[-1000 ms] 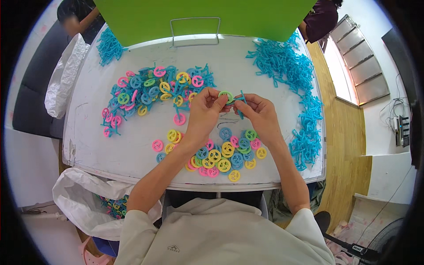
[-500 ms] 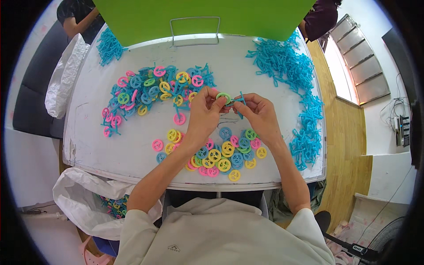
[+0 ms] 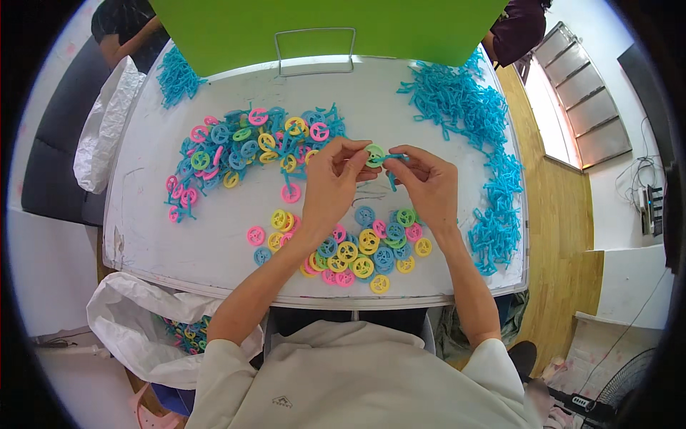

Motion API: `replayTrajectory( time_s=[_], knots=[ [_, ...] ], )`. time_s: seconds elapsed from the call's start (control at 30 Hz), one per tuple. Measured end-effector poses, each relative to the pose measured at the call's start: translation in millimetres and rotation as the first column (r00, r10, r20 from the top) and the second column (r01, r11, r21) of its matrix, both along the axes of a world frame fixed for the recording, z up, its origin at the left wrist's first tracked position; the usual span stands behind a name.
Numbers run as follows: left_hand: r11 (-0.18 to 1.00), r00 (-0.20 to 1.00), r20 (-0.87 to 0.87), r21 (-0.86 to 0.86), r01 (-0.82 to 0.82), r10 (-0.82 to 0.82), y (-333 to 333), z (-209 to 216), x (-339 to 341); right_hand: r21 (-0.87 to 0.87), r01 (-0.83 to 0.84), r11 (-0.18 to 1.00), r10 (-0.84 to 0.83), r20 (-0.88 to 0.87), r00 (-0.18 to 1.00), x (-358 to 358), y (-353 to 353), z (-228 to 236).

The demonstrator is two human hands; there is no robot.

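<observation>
Between finger and thumb my left hand [image 3: 335, 175] pinches a small green plastic wheel [image 3: 374, 153]. My right hand [image 3: 427, 182] grips a blue plastic stem piece [image 3: 392, 180], its end against the middle of the wheel. Whether the stem has gone into the hub cannot be made out. Just below my hands lies a heap of loose spoked wheels [image 3: 368, 242] in yellow, pink, blue and green. Left of my left hand spreads a pile of wheels joined to blue stems [image 3: 248, 149].
Blue stem pieces [image 3: 457, 100] are heaped along the table's right side, with a smaller pile [image 3: 178, 77] at the far left. A green panel [image 3: 329, 28] with a wire handle stands across the back. A white sack [image 3: 136, 314] of coloured pieces sits at lower left. Two other people are partly visible behind.
The green wheel has turned to face me more and shifted slightly right. My right hand has closed in on it with the blue stem.
</observation>
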State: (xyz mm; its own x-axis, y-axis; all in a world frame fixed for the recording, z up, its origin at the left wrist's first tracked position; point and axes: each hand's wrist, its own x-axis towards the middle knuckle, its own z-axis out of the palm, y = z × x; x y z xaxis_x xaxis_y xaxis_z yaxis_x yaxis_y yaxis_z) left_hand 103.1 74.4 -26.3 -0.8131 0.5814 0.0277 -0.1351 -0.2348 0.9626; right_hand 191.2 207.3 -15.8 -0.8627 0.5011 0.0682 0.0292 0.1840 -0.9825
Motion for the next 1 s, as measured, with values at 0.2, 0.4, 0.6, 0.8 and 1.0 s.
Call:
replayTrajectory(
  time_s=[0.2,0.4,0.6,0.8,1.0],
  knots=[
    [0.997,0.997,-0.029,0.027,-0.07,0.071,2.9,-3.2,5.9,-0.165,0.052,0.985,-0.049,0.022,0.999,-2.1,-2.4,-2.8],
    [0.992,0.976,-0.195,-0.063,-0.113,0.099,2.9,-9.8,6.0,-0.113,0.109,0.988,-0.104,0.05,0.993,-0.6,-8.7,-0.7],
    [0.994,0.984,-0.149,-0.037,-0.105,0.099,2.4,-11.2,5.8,0.054,0.176,0.983,-0.179,0.042,0.983,0.2,-15.9,-1.8],
    [0.999,1.0,0.005,-0.021,-0.025,0.025,0.8,-10.5,1.5,0.113,0.077,0.991,-0.083,0.048,0.995,0.1,-7.0,-5.1],
    [0.99,0.992,-0.067,0.099,-0.103,0.11,5.1,-5.7,8.8,-0.287,-0.004,0.958,-0.004,-0.028,1.0,-1.7,1.8,-4.5]
  ],
)
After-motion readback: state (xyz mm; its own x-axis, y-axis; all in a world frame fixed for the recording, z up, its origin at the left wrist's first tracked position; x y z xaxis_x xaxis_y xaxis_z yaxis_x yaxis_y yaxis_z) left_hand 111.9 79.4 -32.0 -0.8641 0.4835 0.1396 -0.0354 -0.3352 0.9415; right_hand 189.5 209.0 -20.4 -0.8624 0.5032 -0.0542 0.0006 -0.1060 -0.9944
